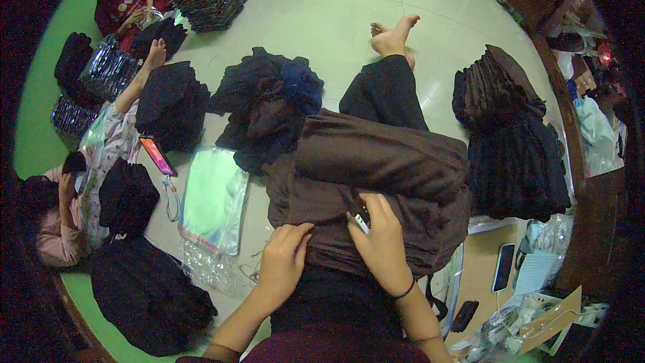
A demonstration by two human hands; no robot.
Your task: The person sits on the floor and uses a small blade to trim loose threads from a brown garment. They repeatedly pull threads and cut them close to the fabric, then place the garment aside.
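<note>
A dark brown folded cloth garment (383,154) lies across my lap, rolled thick along its far side. My left hand (283,255) is closed at its near left edge, thumb and fingers pinching the brown cloth. My right hand (383,238) rests on the garment a little to the right, fingers curled round a small white tool (361,223). The tool's exact kind is too small to make out. A dark strip of cloth shows just beyond its tip. A dark band circles my right wrist.
A loose dark clothing heap (269,97) lies beyond the garment. Folded dark stacks stand at right (514,154) and left (171,104). Clear plastic bags (213,198) and a lit phone (157,156) lie at left. Another phone (503,267) sits at right. Two other people sit at left.
</note>
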